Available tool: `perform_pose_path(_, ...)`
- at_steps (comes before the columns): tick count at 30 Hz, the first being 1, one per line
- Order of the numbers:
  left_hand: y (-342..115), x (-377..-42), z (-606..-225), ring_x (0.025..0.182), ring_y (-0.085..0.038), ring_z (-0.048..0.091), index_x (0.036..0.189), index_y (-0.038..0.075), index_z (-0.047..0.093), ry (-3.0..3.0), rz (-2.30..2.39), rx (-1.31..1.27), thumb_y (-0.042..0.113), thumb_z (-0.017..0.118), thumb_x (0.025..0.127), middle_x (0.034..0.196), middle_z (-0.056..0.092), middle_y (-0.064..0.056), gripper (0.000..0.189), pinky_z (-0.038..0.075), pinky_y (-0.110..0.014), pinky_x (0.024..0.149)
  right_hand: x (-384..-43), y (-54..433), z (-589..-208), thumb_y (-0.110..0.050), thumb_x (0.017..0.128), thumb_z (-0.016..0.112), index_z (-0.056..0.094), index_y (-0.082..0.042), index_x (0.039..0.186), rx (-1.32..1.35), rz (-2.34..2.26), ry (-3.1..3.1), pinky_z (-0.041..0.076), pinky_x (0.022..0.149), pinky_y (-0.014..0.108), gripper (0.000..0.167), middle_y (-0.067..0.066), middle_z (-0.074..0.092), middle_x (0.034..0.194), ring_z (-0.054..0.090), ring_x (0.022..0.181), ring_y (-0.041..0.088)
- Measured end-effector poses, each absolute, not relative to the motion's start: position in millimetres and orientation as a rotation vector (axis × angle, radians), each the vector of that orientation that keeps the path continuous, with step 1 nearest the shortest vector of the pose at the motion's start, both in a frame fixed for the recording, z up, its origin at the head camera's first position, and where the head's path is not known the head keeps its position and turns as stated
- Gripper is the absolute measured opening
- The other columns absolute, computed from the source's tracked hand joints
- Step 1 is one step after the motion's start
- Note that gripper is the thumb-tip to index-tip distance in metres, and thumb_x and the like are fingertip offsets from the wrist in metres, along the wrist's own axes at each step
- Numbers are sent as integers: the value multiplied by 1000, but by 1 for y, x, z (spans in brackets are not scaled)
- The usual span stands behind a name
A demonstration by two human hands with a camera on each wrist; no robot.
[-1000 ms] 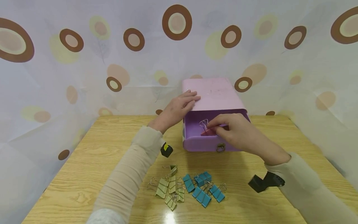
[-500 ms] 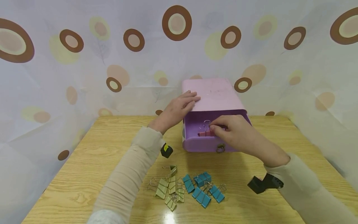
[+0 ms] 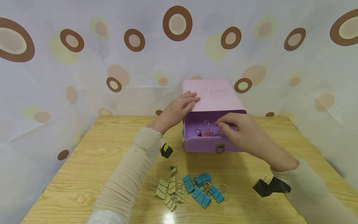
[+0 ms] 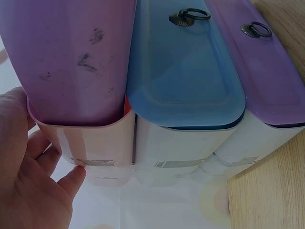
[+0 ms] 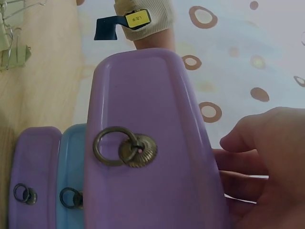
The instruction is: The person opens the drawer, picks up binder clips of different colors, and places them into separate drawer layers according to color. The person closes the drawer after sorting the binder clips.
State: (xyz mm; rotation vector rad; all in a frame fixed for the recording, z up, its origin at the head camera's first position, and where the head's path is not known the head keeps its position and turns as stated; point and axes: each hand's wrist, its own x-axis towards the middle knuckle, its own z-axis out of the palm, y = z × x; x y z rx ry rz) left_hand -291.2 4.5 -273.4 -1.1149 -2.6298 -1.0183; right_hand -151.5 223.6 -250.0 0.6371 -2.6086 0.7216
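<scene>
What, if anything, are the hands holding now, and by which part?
Nothing is visibly held: the right hand looks empty at the open purple drawer; the left hand rests on the pink cabinet top.

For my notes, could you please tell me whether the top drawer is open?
Open: the top drawer juts beyond the pink casing, exposing a red clip inside.

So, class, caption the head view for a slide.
Left hand on the box, right hand at the open drawer, clips on the table.
</scene>
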Motion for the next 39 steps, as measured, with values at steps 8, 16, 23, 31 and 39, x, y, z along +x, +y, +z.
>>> perform_pose_path(8,5,-291,-274,153,-14,22,145,18,53,-2627,-1020,-1123,27,39,108,159,39,0,40,18,-27,127,-137,247,-244,-12,98,61,75,-17,100,500,743,-2461,44,71,11,16,-2,74,97,61,83,-1)
perform_pose_path(16,5,-291,-274,153,-12,21,145,19,52,-2644,-1031,-1107,28,39,108,160,37,2,40,17,-26,127,-123,277,-245,-7,97,58,75,-16,100,385,746,-2339,39,58,9,19,3,74,102,54,83,-19)
perform_pose_path(23,5,-292,-275,153,-12,21,145,19,52,-2643,-1024,-1114,28,39,108,160,37,2,40,17,-26,127,-116,298,-258,-6,96,59,75,-15,103,316,765,-2365,41,66,3,19,-10,72,103,55,84,-18)
perform_pose_path(31,6,-292,-274,153,-12,21,146,19,52,-2644,-1015,-1115,28,39,108,159,38,2,40,17,-26,126,-107,320,-280,-9,97,59,72,-18,105,256,802,-2451,44,70,0,18,-28,64,100,56,85,-22)
perform_pose_path(39,7,-291,-273,153,-12,21,146,18,52,-2645,-1013,-1112,27,39,108,159,38,2,40,17,-27,127,-101,336,-305,-10,97,60,73,-18,106,183,772,-2502,45,63,3,18,-15,69,100,56,80,-20)
